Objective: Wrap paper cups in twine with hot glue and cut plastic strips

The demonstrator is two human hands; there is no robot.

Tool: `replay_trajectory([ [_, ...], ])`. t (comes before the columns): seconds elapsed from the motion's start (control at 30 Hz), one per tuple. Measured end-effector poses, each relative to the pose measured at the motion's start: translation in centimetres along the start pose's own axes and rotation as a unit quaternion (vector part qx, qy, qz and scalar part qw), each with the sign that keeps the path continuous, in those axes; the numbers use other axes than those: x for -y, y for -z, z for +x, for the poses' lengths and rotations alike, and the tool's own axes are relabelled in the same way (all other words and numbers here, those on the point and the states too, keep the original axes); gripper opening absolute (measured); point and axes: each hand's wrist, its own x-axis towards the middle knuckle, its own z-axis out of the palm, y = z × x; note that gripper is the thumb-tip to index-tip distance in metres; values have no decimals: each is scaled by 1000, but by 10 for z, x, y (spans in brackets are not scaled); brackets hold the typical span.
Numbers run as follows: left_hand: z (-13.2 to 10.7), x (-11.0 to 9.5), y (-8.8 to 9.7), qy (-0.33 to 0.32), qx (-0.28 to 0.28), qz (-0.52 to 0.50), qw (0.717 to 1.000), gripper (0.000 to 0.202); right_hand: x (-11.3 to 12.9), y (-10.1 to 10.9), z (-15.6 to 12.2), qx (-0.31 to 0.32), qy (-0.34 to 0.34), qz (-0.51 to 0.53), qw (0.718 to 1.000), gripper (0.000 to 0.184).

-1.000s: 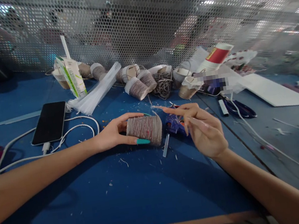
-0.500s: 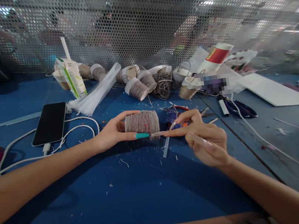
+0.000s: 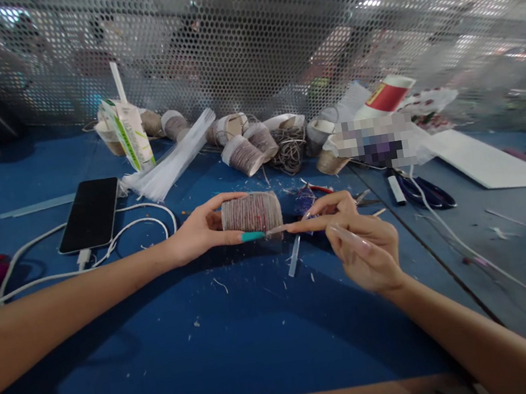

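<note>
My left hand (image 3: 202, 234) is wrapped round a cup wound with grey-brown twine (image 3: 251, 213), which lies on its side just above the blue table. A few reddish marks show on the twine. The thumb, with a long teal nail, presses along the lower edge. From the right, my right hand (image 3: 363, 244) points its index finger at the cup, and the long nail touches the twine near the lower right rim. Its other fingers are bent and apart, and I see nothing held in them. A translucent glue stick (image 3: 294, 257) lies just below that finger.
Several twine-wound cups (image 3: 243, 155) and a bundle of white strips (image 3: 176, 164) line the back, before a perforated metal screen (image 3: 241, 49). At left lie a phone (image 3: 90, 215) and white cable (image 3: 28, 248). Scissors (image 3: 423, 191) and a white board (image 3: 494, 157) are at right.
Both hands and the cup stay in nearly the same place. The whole view has shifted slightly, and the right index nail tilts up a little more against the cup's edge.
</note>
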Motion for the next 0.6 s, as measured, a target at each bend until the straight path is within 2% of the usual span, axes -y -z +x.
replay_trajectory([
  [0.33, -2, -3, -3, 9, -21, 20, 1000, 67, -4, 3, -1, 9, -11, 25, 1000, 28],
  [0.43, -1, -4, -2, 5, -13, 28, 1000, 66, -3, 2, 1, -5, -47, 25, 999, 27],
  [0.6, 0, -3, 0, -8, 1, 41, 999, 67, 0, -1, 7, -23, -113, 90, 989, 27],
])
